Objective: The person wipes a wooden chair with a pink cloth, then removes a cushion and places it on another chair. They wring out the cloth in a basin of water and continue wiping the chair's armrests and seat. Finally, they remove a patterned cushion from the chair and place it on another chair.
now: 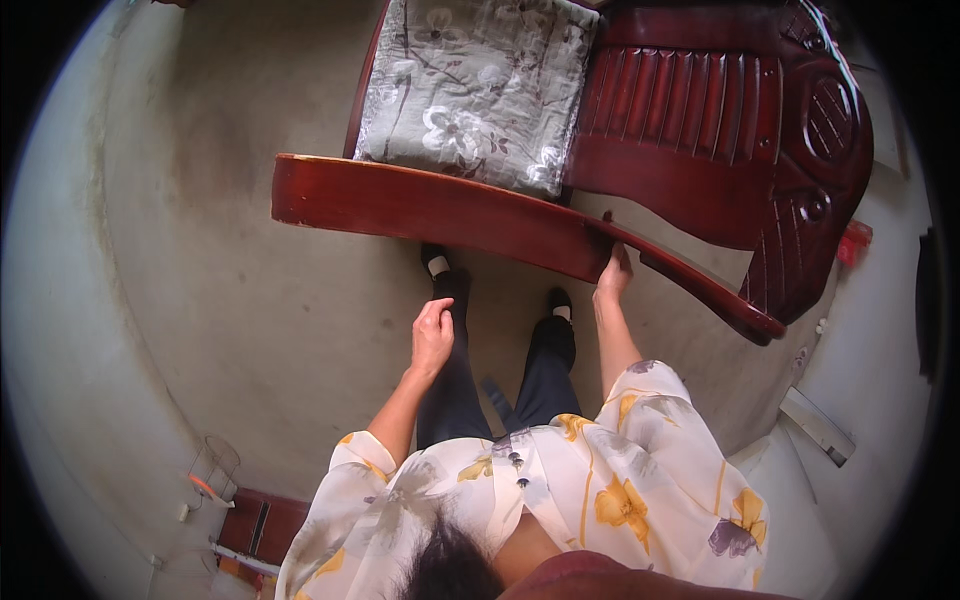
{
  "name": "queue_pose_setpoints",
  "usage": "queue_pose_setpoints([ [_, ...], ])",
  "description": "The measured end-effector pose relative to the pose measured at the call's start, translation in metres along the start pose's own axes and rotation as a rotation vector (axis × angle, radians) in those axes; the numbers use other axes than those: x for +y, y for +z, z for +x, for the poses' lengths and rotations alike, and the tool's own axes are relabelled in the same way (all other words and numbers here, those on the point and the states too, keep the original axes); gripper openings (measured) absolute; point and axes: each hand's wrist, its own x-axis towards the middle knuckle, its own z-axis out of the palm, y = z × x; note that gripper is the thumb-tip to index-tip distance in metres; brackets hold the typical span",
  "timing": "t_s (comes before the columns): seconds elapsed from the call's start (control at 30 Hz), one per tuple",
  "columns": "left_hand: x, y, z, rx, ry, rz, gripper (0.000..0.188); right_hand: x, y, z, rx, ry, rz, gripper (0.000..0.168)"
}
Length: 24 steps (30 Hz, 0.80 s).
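A large dark red wooden armchair or sofa (682,97) with a slatted, carved back stands before me. A grey floral seat pad (480,90) lies on its seat. Its broad curved armrest (435,206) runs across in front of my legs. My right hand (615,279) grips the armrest's underside near where it meets the back post; some of the fingers are hidden behind the wood. My left hand (433,330) hangs in front of my left leg below the armrest, fingers curled and touching no furniture, with nothing visible in it.
Bare floor (247,300) surrounds the seat, and a pale wall (52,315) curves along the left. A wire-guarded fan (214,480) and a dark red cabinet (262,525) stand at lower left. A red object (853,244) is behind the chair back, on the right.
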Motion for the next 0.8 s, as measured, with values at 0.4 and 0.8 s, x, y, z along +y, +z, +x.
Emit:
queue_pose_setpoints([
  [0.4, 0.035, -0.051, 0.037, -0.204, 0.063, -0.13, 0.036, -0.044, 0.002, -0.17, -0.548, 0.465, 0.305, 0.03],
  [0.8, 0.062, -0.206, 0.066, 0.236, -0.056, -0.931, 0.035, -0.243, 0.128, -0.241, -0.809, -0.125, 0.055, 0.034],
])
